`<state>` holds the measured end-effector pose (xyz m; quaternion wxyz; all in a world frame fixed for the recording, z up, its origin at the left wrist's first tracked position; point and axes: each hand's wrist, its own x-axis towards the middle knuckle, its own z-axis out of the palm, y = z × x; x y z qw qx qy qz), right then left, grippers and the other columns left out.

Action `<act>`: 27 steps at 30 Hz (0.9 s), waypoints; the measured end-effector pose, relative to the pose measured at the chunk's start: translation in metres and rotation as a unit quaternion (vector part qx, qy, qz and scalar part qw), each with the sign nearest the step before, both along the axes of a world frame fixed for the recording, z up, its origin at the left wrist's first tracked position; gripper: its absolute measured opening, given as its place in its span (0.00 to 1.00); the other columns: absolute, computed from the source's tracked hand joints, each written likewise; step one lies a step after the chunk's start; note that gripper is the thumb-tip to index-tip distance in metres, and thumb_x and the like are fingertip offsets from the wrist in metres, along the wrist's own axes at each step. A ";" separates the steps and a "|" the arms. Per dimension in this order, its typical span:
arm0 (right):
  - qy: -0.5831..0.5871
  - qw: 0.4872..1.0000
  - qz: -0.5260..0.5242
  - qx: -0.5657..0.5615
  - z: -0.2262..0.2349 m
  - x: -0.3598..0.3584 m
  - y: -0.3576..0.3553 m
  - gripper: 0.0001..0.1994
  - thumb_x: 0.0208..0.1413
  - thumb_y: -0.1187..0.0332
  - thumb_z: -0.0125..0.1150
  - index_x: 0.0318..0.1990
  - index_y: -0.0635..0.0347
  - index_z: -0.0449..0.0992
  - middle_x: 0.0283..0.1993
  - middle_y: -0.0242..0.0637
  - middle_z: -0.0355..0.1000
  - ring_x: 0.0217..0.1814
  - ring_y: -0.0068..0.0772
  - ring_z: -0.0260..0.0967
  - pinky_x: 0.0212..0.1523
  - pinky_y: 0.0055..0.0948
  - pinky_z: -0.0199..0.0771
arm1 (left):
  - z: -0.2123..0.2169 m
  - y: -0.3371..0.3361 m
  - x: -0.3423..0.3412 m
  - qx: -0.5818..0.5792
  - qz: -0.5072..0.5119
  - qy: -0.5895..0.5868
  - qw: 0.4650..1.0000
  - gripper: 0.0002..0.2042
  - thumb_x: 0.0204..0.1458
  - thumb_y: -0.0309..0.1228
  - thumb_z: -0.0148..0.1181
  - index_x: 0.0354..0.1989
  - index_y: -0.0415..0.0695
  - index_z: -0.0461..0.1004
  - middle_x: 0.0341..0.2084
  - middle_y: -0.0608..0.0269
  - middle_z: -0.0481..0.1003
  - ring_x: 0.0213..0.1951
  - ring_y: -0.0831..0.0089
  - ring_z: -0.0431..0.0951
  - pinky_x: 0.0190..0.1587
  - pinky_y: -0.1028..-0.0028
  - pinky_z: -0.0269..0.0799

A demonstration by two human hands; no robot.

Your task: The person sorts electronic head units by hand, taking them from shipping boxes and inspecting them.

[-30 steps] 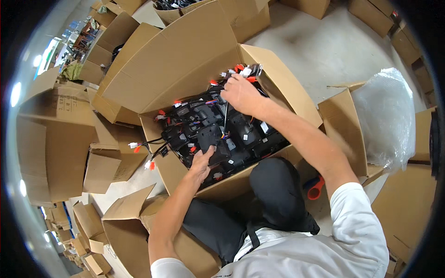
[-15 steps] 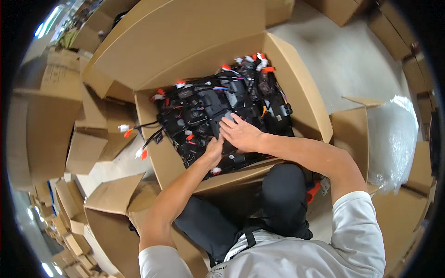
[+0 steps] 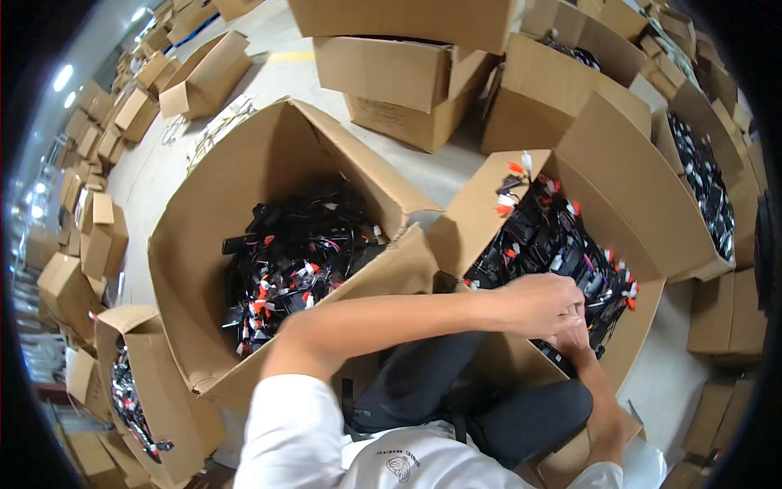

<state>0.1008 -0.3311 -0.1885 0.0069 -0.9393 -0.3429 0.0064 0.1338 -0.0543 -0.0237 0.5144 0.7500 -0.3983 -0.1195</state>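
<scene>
My left hand point(image 3: 539, 303) reaches across to the right with its fingers curled in. It meets my right hand point(image 3: 573, 332), also closed, over the near side of an open cardboard box point(image 3: 643, 330). Whatever is between the fingers is hidden. Below and beyond both hands, that box holds a pile of black plastic electronic modules point(image 3: 533, 232) with cables and red and white plugs. Some plugs hang over its left flap.
To the left stands a deep open carton point(image 3: 187, 269) with a jumbled heap of similar black modules point(image 3: 318, 220). A smaller box of parts point(image 3: 134, 399) is at the lower left. Stacked cartons point(image 3: 391, 73) stand beyond, and another filled box point(image 3: 700, 175) is at the far right.
The view has swung left, so the box of modules now sits to the right. My right hand, earlier spread on the modules, is now closed against my left.
</scene>
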 end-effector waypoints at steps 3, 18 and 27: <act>-0.028 0.992 -0.111 0.058 0.021 -0.004 -0.001 0.32 0.49 0.61 0.69 0.61 0.64 0.67 0.68 0.50 0.60 0.73 0.51 0.53 0.73 0.53 0.46 | 0.070 0.143 -0.017 0.033 0.144 0.052 0.988 0.14 0.57 0.34 0.59 0.45 0.36 0.77 0.35 0.49 0.80 0.39 0.60 0.81 0.44 0.66 0.76; 0.268 0.707 -0.522 0.395 0.025 -0.098 -0.066 0.16 0.66 0.63 0.56 0.41 0.72 0.77 0.33 0.35 0.74 0.28 0.16 0.66 0.28 0.17 0.65 | -0.244 0.499 -0.012 0.415 0.514 0.052 0.749 0.16 0.46 0.32 0.66 0.44 0.41 0.78 0.45 0.46 0.76 0.46 0.49 0.77 0.48 0.59 0.74; 0.307 0.683 -0.523 0.407 0.027 -0.098 -0.056 0.12 0.65 0.66 0.57 0.41 0.71 0.75 0.30 0.31 0.71 0.28 0.17 0.65 0.29 0.18 0.65 | -0.292 0.511 0.040 0.622 0.460 -0.130 0.620 0.27 0.55 0.29 0.52 0.65 0.40 0.62 0.63 0.53 0.63 0.65 0.57 0.61 0.68 0.48 0.49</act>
